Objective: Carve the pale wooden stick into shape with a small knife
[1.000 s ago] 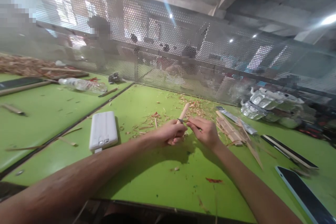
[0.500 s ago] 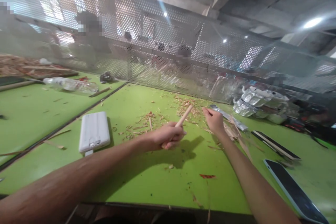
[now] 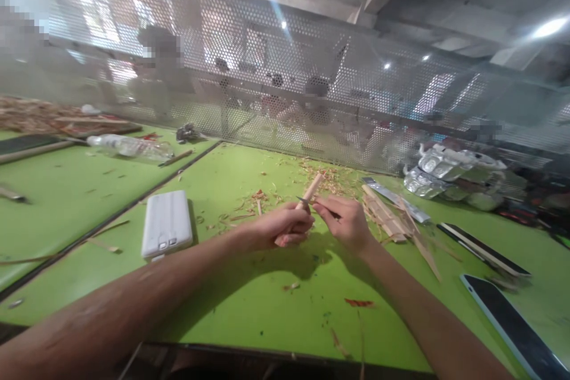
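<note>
Two bare hands meet over the green worktop [image 3: 249, 309] in the head view, taking the wooden stick [image 3: 310, 188] as the landmark. The left hand [image 3: 281, 227] has its fingers wrapped tight around the stick's lower part, so that the pale upper end rises tilted up and away from the fist. The right hand [image 3: 346, 222] sits just right of the stick, its fingers pinched together on a small knife [image 3: 312, 202] whose dark blade lies against the stick just above the left fist. Wood shavings [image 3: 329, 181] are strewn on the worktop behind the stick and to its left. Right of the stick, beside the right hand, lies a loose heap of wooden strips [image 3: 389, 219], and farther right a dark flat bar [image 3: 483, 249] and crumpled silver foil [image 3: 449, 175]. Well to the left of the stick rests a white ribbed case [image 3: 167, 224], and far beyond that a clear plastic bottle [image 3: 129, 146] lying on its side. Behind the stick runs a perforated metal screen [image 3: 267, 89], with blurred people at work past it.
</note>
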The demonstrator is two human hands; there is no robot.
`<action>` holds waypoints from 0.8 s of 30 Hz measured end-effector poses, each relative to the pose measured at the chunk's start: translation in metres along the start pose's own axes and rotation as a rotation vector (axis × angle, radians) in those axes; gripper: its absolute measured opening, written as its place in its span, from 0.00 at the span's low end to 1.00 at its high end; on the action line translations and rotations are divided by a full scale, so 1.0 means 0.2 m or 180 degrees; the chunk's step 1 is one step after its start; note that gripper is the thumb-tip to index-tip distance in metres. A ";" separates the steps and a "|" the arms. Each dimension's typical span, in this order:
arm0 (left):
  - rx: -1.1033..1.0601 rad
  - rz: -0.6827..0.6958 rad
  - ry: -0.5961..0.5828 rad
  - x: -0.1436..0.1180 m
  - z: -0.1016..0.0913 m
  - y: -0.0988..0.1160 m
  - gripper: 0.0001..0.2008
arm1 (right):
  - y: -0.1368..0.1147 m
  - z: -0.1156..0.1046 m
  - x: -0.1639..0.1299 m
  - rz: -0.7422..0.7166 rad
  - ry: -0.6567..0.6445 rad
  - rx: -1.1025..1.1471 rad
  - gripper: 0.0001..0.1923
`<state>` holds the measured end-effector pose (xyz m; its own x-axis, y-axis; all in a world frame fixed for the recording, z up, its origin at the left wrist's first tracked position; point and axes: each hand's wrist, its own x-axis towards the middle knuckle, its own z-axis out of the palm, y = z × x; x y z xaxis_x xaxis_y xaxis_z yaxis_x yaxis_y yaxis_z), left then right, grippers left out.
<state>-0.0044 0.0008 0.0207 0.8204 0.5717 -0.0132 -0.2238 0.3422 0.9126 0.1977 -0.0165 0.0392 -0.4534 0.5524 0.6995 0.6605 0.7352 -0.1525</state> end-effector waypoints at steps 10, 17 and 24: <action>-0.0005 0.0123 0.0176 -0.01 0.02 0.01 0.10 | 0.01 -0.01 0.00 -0.0184 -0.0123 0.0237 0.11; -0.0009 0.0012 0.0334 0.00 0.04 -0.01 0.14 | 0.09 -0.01 -0.01 0.0225 0.0084 -0.0084 0.14; 0.0786 -0.0290 -0.0229 -0.02 0.11 -0.05 0.11 | 0.47 -0.10 -0.06 0.1411 0.0867 -0.0755 0.19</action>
<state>0.0061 -0.0214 0.0214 0.8685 0.4894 -0.0787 -0.0196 0.1926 0.9811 0.2764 0.0374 0.0296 0.0476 0.6435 0.7640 0.8829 0.3306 -0.3334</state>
